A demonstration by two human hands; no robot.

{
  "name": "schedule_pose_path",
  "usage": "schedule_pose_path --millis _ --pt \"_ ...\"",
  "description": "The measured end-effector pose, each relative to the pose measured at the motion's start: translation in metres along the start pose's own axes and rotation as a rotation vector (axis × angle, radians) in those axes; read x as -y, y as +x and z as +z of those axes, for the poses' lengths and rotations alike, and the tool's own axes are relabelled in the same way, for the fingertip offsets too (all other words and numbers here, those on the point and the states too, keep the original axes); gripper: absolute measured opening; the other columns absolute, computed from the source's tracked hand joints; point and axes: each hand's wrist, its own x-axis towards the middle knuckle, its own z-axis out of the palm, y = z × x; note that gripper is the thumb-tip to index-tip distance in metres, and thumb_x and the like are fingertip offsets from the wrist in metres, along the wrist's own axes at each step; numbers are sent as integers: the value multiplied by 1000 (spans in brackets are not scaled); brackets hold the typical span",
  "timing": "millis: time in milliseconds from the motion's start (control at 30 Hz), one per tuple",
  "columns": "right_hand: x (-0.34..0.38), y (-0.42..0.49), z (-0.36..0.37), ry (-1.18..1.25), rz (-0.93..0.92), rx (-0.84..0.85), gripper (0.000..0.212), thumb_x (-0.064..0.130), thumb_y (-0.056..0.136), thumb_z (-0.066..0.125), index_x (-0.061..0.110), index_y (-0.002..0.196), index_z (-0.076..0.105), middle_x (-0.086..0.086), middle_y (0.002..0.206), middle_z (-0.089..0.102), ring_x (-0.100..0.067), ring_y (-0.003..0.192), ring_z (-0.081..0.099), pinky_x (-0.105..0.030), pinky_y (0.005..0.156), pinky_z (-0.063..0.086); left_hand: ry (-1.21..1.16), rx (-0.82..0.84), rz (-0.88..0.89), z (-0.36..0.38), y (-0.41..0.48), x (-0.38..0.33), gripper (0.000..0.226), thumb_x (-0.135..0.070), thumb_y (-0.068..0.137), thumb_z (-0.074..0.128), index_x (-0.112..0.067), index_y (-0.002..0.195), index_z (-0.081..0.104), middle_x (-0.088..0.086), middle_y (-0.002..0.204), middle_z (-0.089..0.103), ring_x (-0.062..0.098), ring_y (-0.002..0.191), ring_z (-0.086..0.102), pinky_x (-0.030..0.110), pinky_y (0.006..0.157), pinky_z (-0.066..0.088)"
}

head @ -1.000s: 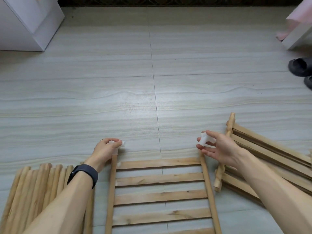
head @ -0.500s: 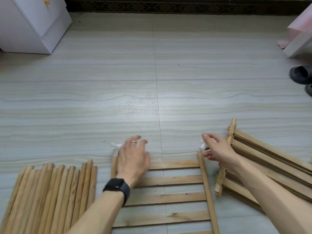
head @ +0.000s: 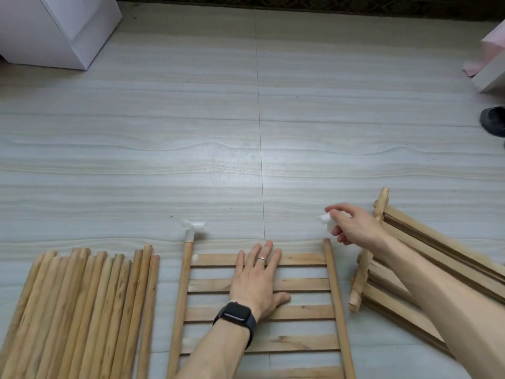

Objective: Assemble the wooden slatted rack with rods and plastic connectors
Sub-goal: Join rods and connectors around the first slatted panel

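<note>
A wooden slatted panel (head: 306, 285) lies flat on the floor in front of me. A white plastic connector (head: 193, 228) sits on the far end of its left side rod. My left hand (head: 257, 280) lies flat on the upper slats, fingers straight. My right hand (head: 352, 224) hovers just beyond the far end of the panel's right side rod (head: 334, 285) and pinches a second white connector (head: 326, 221) in its fingertips.
A bundle of several loose wooden rods (head: 82, 310) lies at the lower left. More slatted panels (head: 404, 269) are stacked at the right. A white cabinet (head: 60, 28) stands at the far left, a dark slipper (head: 493, 124) and a pink-and-white object at the far right.
My left hand let go of the connector on the left rod and moved right onto the slats. My right hand stayed near the right rod's end with its connector.
</note>
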Motion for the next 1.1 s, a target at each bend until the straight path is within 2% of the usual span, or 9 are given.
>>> schedule_pose_path --millis 133,233,333,433,600,667,767,967,1100 --pt "6 8 3 -74 20 25 31 42 101 55 16 115 66 -5 77 69 -17 60 60 -30 59 50 22 23 -14 -2 3 -3 101 -69 91 53 -28 161 -7 -3 169 -15 24 155 -13 51 124 -8" --pt "8 14 5 -129 14 57 35 49 95 62 18 107 70 -2 77 67 -16 60 60 -30 62 51 41 21 -21 -1 4 -4 102 -70 90 54 -29 161 -7 -3 169 -15 24 155 -12 52 124 -6" --pt "9 19 9 -226 16 50 36 56 91 63 21 98 71 -1 64 66 -15 54 59 -28 61 46 40 6 -22 0 5 -3 102 -70 89 55 -29 161 -5 -2 169 -13 24 156 -10 52 125 -5" --pt "4 22 14 -274 38 83 39 54 93 63 17 101 72 -1 61 63 -17 55 57 -28 61 45 53 6 -23 1 5 -3 101 -70 90 53 -29 161 -6 -2 169 -13 24 156 -10 52 125 -4" --pt "-5 22 18 -381 11 63 38 51 98 55 18 109 70 -3 75 71 -16 66 63 -27 64 45 85 4 -10 4 4 -3 97 -70 93 47 -28 161 -8 0 169 -16 26 155 -12 53 124 -5" --pt "-8 22 20 -451 -10 29 37 52 97 55 21 111 69 -2 87 74 -21 87 66 -29 74 44 107 5 3 6 3 -2 96 -72 93 43 -27 160 -10 2 169 -17 27 155 -13 54 124 -6" --pt "-12 23 25 -586 -46 -14 36 49 96 53 19 108 70 -5 93 71 -30 108 61 -32 76 39 134 1 15 10 1 1 96 -73 94 39 -27 160 -12 3 168 -17 28 155 -14 54 124 -7" --pt "-14 21 27 -700 -77 -105 41 43 100 45 11 108 69 -19 110 70 -40 108 58 -35 76 38 117 24 3 5 2 -4 94 -68 96 42 -24 161 -9 4 168 -17 29 155 -14 56 123 -7" --pt "-12 19 21 -732 -52 -4 41 47 99 49 16 113 71 -14 115 71 -37 114 57 -36 81 41 103 14 11 6 1 -2 94 -69 95 43 -25 161 -8 4 169 -17 29 155 -14 55 124 -7"
